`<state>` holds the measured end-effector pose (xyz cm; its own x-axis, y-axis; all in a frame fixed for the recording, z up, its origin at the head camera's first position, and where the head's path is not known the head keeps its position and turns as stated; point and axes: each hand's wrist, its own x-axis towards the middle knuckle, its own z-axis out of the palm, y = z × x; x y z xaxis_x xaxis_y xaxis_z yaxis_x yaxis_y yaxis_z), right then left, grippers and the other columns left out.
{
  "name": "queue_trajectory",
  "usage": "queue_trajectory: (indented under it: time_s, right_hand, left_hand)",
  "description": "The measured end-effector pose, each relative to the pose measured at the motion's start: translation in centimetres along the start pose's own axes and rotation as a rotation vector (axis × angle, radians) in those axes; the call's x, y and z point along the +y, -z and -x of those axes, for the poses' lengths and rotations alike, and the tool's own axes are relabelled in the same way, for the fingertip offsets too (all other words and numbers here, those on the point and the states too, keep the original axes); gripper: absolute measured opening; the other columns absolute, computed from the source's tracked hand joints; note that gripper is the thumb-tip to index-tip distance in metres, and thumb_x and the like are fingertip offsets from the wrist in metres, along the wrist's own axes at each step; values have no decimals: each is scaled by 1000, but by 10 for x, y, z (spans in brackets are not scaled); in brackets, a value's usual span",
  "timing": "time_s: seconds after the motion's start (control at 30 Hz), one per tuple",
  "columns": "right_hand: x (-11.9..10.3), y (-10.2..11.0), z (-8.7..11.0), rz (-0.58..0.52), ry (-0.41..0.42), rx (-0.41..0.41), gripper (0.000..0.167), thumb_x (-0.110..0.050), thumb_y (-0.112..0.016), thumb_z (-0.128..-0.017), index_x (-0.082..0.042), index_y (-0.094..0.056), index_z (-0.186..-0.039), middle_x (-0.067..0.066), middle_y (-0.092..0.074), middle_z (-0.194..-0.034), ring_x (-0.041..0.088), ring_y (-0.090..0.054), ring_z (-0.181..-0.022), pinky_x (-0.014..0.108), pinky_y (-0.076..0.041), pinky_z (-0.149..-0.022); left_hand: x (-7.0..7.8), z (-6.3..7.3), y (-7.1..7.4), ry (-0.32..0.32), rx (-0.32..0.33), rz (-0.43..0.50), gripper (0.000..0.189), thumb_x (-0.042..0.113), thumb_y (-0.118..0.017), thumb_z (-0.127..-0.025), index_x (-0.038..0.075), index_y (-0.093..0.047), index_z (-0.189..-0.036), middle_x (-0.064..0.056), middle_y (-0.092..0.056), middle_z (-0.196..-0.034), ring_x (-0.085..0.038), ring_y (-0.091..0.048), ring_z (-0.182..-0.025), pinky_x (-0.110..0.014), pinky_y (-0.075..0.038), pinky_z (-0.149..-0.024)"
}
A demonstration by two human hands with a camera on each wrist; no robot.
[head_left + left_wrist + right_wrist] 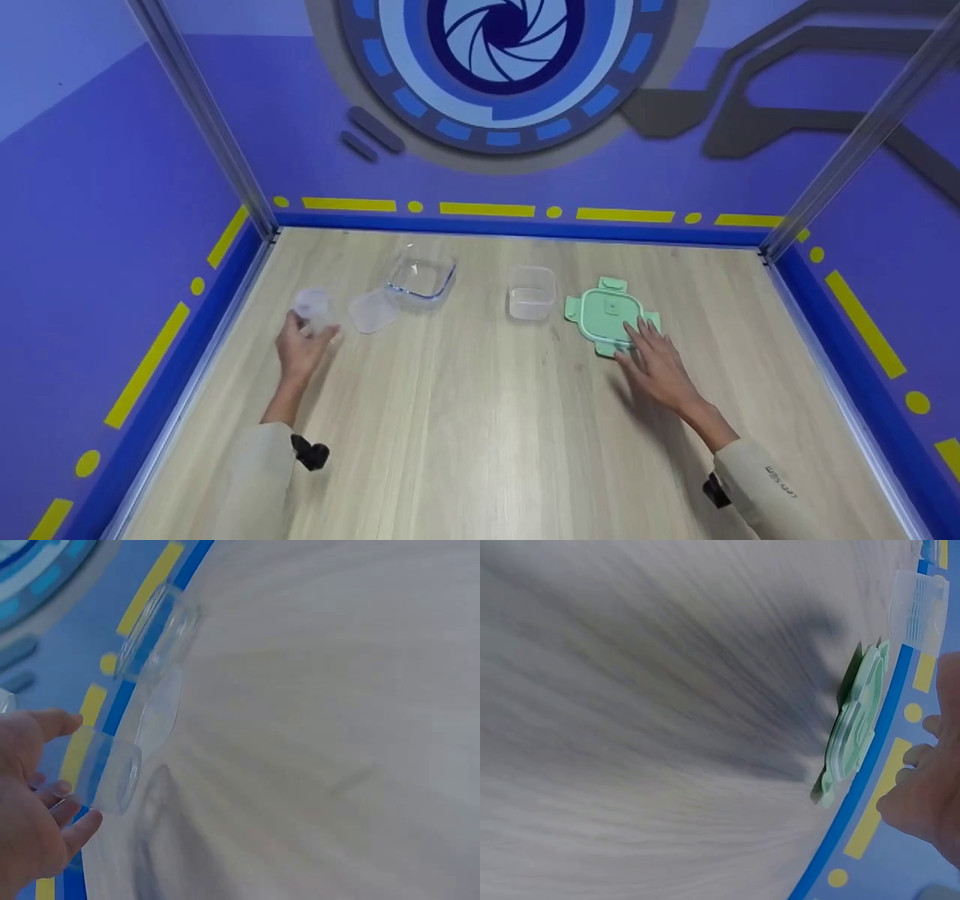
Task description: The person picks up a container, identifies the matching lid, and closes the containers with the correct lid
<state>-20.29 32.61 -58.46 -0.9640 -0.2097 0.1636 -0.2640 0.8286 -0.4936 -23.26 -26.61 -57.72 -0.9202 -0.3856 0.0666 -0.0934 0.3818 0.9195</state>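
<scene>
My left hand [301, 351] is at the far left, its thumb and fingers on either side of a small clear plastic container [109, 769]. The fingertips grip that container near its edges. A flat translucent lid [373, 311] lies just right of it, next to a square glass container [421, 281]. My right hand [660, 367] has its fingers spread over the near right corner of a green lid [609, 315] with side flaps. The right wrist view shows the fingers above the green lid [859, 716], with a gap between.
A clear plastic box [532, 292] stands left of the green lid. Blue-purple panels [480, 180] enclose the wooden table [480, 435] at the back and sides. Metal posts [206, 120] rise at the back corners.
</scene>
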Motion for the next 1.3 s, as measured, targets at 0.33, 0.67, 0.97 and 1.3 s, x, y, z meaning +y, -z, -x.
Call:
queue_trajectory:
  time_s: [0.33, 0.67, 0.97, 1.3]
  right_hand:
    - [3, 2, 0, -3, -2, -16, 66, -31, -58, -104, 1, -35, -156, 33, -25, -162, 53, -18, -153, 71, -12, -121]
    - [5, 2, -1, 10, -27, -57, 68, -36, -56, -105, 0, -33, -157, 33, -22, -164, 52, -15, -154, 69, -9, -123]
    - [3, -1, -1, -16, -31, -69, 67, -35, -55, -105, -1, -32, -158, 33, -21, -164, 52, -14, -154, 70, -9, -122]
    - [3, -2, -1, -26, -34, -76, 66, -34, -54, -106, -1, -31, -158, 32, -20, -164, 52, -13, -154, 70, -9, -122]
  left_hand:
    - [-10, -21, 13, 156, 90, -40, 66, 12, -74, -90, -7, -40, -144, -34, -47, -149, -47, -42, -143, -55, -33, -121]
    - [-11, -24, 8, 179, 51, -144, 66, 19, -69, -93, -10, -39, -144, -34, -44, -152, -50, -39, -144, -57, -32, -121]
    - [2, 0, -4, 205, 101, -102, 80, 18, -66, -92, -7, -23, -155, -34, -34, -156, -51, -32, -146, -58, -26, -123]
    - [23, 39, -46, 179, 51, 90, 56, 12, -63, -93, -7, -41, -141, -30, -52, -137, -43, -51, -130, -51, -44, -110]
